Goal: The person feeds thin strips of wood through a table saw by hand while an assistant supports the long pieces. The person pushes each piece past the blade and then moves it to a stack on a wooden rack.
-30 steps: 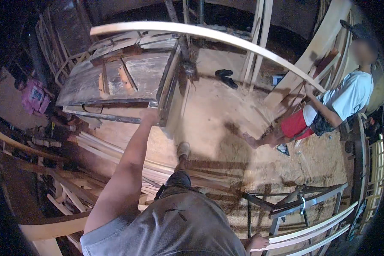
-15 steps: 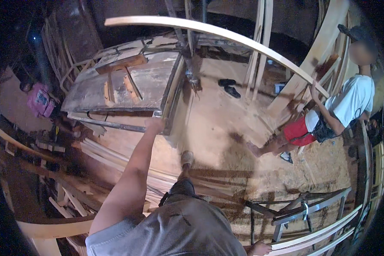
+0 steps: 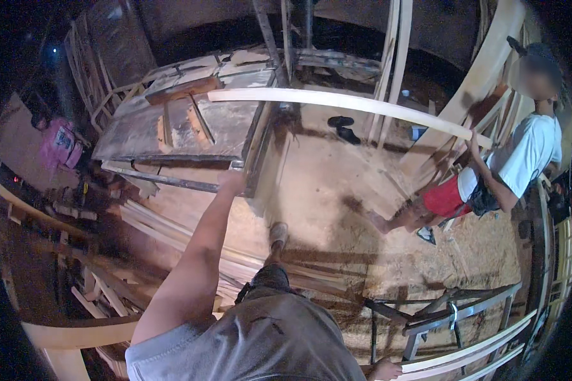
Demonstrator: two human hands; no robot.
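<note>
Tan floor (image 3: 318, 165); left hand (image 3: 231, 182), 9 o'clock, at table (image 3: 227, 130) edge; right hand (image 3: 385, 369), 5 o'clock, at pale strips (image 3: 464, 350); can't tell either grip. Pink shirt (image 3: 63, 146) print unreadable.

2 own hands (image 3: 232, 183); 1 wkbench (image 3: 229, 132); 1 raised plank (image 3: 337, 101); 2 dk slippers (image 3: 348, 135); 1 wht tee (image 3: 529, 149).
</note>
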